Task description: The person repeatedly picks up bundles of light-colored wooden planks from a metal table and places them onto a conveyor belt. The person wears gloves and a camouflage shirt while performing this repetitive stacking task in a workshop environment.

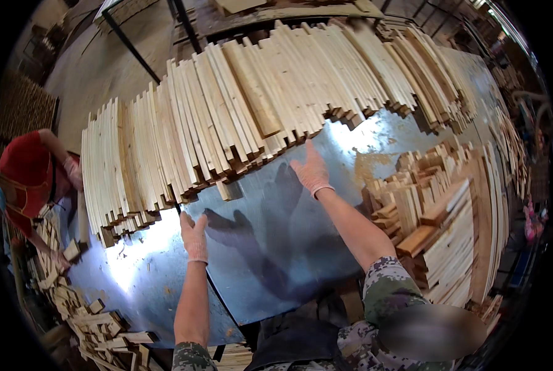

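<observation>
A long row of pale wooden strips lies side by side across the metal table, their near ends uneven. My gloved left hand is held just in front of those ends, left of the middle. Its thumb and fingers are apart with nothing between them. Further right, my gloved right hand reaches up to the row's near edge, fingers stretched out and thumb spread. Its fingertips are at the strip ends; whether they touch, I cannot tell. One short strip end sticks out toward me between the hands.
At the right stands a stack of wooden pieces with a reddish-brown board on it. Loose offcuts are heaped at the lower left. A person in a red shirt works at the row's left end, one gloved hand against the strips.
</observation>
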A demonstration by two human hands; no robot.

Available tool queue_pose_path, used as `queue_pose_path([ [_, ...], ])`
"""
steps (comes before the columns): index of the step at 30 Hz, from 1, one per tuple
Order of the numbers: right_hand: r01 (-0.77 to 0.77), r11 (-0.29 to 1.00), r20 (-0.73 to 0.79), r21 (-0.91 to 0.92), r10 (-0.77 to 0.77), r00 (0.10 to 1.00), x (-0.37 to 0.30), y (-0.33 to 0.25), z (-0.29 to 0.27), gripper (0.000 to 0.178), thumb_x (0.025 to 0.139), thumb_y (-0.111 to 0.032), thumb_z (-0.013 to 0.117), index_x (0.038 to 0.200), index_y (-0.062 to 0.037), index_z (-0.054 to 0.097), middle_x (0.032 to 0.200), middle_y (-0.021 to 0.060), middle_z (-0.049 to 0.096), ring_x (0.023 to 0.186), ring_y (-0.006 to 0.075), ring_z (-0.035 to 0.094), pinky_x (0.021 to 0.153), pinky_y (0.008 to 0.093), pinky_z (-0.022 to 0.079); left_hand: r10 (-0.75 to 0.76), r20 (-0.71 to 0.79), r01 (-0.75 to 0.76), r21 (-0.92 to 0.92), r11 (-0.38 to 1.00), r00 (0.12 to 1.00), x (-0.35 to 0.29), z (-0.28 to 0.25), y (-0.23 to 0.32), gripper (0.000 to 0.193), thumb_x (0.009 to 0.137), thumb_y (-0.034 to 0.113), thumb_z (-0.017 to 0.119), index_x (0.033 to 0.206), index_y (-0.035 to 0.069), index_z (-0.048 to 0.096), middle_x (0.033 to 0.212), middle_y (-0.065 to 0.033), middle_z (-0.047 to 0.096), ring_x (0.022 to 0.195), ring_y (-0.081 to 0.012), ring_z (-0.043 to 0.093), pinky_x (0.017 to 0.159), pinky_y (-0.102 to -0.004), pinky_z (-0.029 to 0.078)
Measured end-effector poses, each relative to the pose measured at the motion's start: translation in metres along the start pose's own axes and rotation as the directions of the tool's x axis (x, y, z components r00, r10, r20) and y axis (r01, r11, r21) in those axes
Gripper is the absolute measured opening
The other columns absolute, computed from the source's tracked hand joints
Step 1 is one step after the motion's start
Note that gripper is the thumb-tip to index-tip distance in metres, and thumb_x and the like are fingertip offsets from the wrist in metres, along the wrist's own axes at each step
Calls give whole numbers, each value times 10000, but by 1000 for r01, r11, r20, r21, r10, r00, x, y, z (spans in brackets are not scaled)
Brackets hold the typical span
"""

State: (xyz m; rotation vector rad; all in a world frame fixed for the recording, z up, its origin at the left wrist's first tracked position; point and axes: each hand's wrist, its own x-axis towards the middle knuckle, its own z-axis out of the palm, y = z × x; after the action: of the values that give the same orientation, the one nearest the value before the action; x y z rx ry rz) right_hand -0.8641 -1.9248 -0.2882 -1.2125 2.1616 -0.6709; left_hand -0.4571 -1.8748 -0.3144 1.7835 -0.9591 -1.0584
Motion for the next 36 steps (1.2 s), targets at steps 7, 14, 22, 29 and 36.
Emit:
queue_pose_path([
  [7,154,976,-6,-156,-157,988,52,0,39,798,932,-379,696,1597,-39,416,1550,225,532,1418,395,517,1188,470,427,-19,-100,30,110,994,995,61,19,12,695,890,291,843,1440,-27,562,1310,-160,658,1176,-268,622,1033,-374,494],
  [14,120,957,-18,-264,-129,991,55,7,41,823,899,-344,709,1602,-54,395,1558,202,510,1392,382,542,1151,466,469,-2,-261,55,196,979,965,63,29,6,698,867,236,861,1432,-22,542,1362,-186,628,1232,-303,602,1084,-405,470],
  [22,40,992,120,-119,-26,992,58,-19,41,989,860,-369,810,1660,-85,302,1608,226,452,1447,385,505,1186,432,452,66,-162,22,490,871,985,111,0,-17,664,883,254,784,1432,-67,591,1297,-197,714,1161,-307,679,1012,-397,515],
  [29,32,998,129,-54,-25,991,57,-15,44,1036,866,-368,818,1676,-55,255,1646,232,406,1539,388,377,1268,438,339,-8,-151,87,522,848,989,113,25,6,619,905,144,645,1484,-54,549,1363,-241,688,1236,-360,668,1095,-382,478],
  [36,82,930,-198,358,-10,980,69,0,89,773,968,-308,685,1617,-3,396,1591,247,480,1525,393,395,1263,438,317,54,-44,13,875,483,998,143,24,-10,287,877,128,628,1139,11,617,1109,-264,709,1076,-481,674,934,-540,530],
])
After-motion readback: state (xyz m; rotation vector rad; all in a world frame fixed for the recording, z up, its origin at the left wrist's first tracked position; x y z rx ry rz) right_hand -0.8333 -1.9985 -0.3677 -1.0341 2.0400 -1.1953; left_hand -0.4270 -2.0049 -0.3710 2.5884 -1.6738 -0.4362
